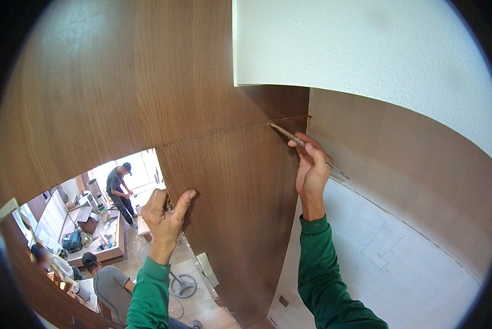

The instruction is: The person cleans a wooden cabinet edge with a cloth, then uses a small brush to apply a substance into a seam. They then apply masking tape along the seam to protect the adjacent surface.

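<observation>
A brown wood-grain panel (229,219) fills the middle, with a thin, rough seam (218,133) running across it toward the inner corner. My right hand (313,167) pinches a slim, worn brush-like tool (285,133), its tip at the panel just below the seam's right part. The tool's other end slants out past my palm to the lower right. At the panel's left edge, beside the opening, my left hand (166,216) is closed on the edge with its thumb raised against the face. Its fingertips are hidden.
A white textured curved surface (366,44) overhangs at upper right. Below it is a white wall (355,247) with a pencil sketch. Through the opening, several people are below, near a cluttered workbench (112,252) and a round-based stand (184,285).
</observation>
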A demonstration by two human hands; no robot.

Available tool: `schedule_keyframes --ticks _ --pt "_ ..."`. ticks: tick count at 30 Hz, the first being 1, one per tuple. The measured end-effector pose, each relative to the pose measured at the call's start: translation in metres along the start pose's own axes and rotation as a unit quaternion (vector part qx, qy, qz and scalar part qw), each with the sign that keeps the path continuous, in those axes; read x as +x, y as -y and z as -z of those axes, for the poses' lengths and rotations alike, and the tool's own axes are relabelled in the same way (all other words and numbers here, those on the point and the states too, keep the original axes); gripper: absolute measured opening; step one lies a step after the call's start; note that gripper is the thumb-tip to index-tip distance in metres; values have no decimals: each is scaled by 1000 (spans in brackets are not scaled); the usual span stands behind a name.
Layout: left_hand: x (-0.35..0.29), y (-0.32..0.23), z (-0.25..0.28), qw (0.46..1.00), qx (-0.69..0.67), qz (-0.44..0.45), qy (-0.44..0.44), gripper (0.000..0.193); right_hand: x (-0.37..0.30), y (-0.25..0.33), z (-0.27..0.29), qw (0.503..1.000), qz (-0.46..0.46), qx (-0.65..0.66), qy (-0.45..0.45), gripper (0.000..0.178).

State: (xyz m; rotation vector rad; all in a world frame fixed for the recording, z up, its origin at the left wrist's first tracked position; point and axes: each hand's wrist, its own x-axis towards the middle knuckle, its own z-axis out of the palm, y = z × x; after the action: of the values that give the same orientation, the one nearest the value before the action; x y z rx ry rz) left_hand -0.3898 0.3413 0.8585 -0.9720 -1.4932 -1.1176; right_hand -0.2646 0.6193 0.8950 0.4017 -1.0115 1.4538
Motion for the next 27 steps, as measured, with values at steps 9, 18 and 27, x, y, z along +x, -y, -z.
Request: schedule_keyframes --ticks 9,18,27 --pt "0 -1 0 1000 0 -5 -2 38 -1 -1 -3 1000 9 -23 3 30" --pt "-1 2 0 1000 2 -8 -9 41 1 0 2 998 -3 34 -44 26" --pt "-1 1 0 1000 -2 0 -6 40 -2 1 -2 1000 -8 12 -15 28"
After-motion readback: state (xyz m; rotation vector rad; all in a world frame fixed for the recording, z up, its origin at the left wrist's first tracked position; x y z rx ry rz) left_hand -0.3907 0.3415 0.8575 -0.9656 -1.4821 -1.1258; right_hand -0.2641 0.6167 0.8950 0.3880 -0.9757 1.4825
